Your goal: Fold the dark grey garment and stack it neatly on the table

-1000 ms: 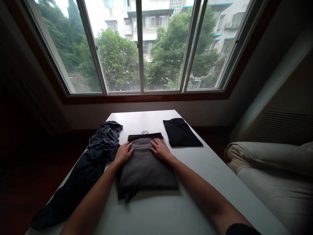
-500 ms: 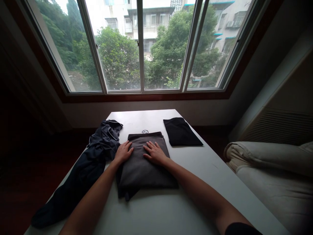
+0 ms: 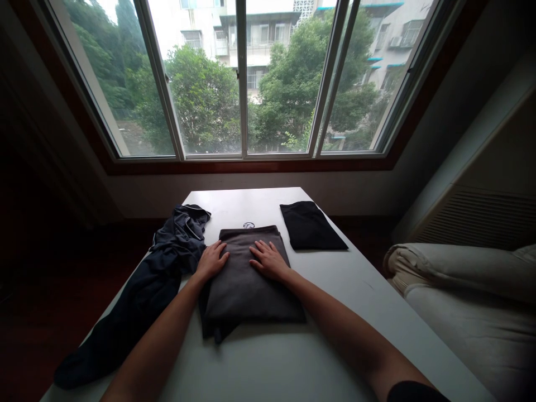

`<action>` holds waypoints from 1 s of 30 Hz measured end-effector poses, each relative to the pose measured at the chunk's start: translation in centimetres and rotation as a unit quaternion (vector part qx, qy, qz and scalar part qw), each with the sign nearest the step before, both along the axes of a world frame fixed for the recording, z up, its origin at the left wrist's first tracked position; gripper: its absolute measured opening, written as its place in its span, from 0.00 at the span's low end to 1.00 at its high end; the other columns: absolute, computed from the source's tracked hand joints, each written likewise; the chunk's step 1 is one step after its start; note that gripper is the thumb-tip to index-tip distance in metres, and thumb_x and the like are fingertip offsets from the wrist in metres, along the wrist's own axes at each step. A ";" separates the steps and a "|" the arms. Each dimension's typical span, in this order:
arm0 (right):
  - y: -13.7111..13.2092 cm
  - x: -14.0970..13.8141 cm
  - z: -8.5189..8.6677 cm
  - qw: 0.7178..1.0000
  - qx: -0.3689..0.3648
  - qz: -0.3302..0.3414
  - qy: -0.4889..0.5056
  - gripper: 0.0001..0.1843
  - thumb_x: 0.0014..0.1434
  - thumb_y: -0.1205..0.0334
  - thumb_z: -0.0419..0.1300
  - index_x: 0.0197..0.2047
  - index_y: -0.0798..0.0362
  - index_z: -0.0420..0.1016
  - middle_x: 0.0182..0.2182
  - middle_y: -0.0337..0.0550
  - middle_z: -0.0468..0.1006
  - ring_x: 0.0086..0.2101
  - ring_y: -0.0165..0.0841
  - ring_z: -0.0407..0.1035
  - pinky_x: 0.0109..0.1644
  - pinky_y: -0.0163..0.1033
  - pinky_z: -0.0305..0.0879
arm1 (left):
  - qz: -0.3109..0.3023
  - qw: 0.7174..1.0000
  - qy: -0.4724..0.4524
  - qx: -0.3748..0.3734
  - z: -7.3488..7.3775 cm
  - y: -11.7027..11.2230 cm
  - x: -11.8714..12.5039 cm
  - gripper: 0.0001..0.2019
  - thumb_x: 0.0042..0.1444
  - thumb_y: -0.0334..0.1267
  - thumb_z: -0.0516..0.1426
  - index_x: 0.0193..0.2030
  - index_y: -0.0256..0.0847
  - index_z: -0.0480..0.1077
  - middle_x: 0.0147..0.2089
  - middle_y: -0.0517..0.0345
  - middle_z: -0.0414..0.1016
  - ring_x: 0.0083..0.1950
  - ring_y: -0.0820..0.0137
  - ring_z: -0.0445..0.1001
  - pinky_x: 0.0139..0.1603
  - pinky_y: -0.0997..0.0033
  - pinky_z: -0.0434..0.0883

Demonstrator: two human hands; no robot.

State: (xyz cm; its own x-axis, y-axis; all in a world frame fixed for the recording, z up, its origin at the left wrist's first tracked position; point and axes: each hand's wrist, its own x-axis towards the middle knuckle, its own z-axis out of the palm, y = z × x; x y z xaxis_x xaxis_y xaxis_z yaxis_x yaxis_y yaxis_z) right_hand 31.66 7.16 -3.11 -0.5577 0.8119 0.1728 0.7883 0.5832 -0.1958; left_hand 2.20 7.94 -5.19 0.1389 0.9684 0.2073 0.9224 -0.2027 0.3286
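Note:
A dark grey folded garment [image 3: 251, 290] lies on the white table [image 3: 268, 363] in front of me, with darker cloth and a small tab poking out at its near left corner. My left hand [image 3: 213, 260] rests flat on its left edge, fingers spread. Across from it, my right hand [image 3: 270, 260] lies flat on the upper right part of the cloth, its fingers also apart. Neither hand grips anything. The garment's exact kind cannot be made out in this folded state. Just beyond its far edge, a small dark round mark [image 3: 248, 225] shows on the tabletop.
Crumpled dark clothing [image 3: 163, 285] with white piping stretches along the table's left side. A folded black cloth [image 3: 312, 226] lies at the far right. A pale padded sofa [image 3: 469, 312] stands right of the table, and a wide window [image 3: 243, 78] is beyond it.
My right hand has slid slightly to the right over the grey garment. My left hand stays in nearly the same place.

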 end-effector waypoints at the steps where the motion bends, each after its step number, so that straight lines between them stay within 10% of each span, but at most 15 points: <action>1: -0.1 0.0 0.1 1.000 0.004 -0.001 0.003 0.34 0.76 0.40 0.51 0.78 0.48 0.63 0.77 0.54 0.57 0.77 0.49 0.49 0.80 0.63 0.40 | -0.001 1.000 0.000 0.000 0.0 0.0 0.0 0.27 0.72 0.50 0.54 0.72 0.41 0.70 0.77 0.44 0.66 0.78 0.54 0.63 0.78 0.53 0.59; 9: -2.0 -1.5 0.9 0.996 0.002 0.094 0.006 0.35 0.76 0.39 0.52 0.78 0.45 0.61 0.78 0.51 0.56 0.77 0.46 0.48 0.80 0.60 0.39 | 0.003 1.000 0.004 0.002 -0.2 0.0 -0.1 0.27 0.72 0.50 0.53 0.72 0.42 0.70 0.77 0.45 0.65 0.78 0.55 0.62 0.79 0.54 0.57; 30: -0.4 -0.4 0.2 0.999 -0.028 0.026 0.002 0.35 0.76 0.39 0.50 0.77 0.46 0.64 0.77 0.50 0.58 0.77 0.47 0.48 0.80 0.60 0.40 | 0.003 1.000 0.004 -0.001 0.7 -0.5 0.3 0.26 0.73 0.49 0.53 0.72 0.42 0.70 0.77 0.46 0.66 0.77 0.55 0.63 0.78 0.55 0.58</action>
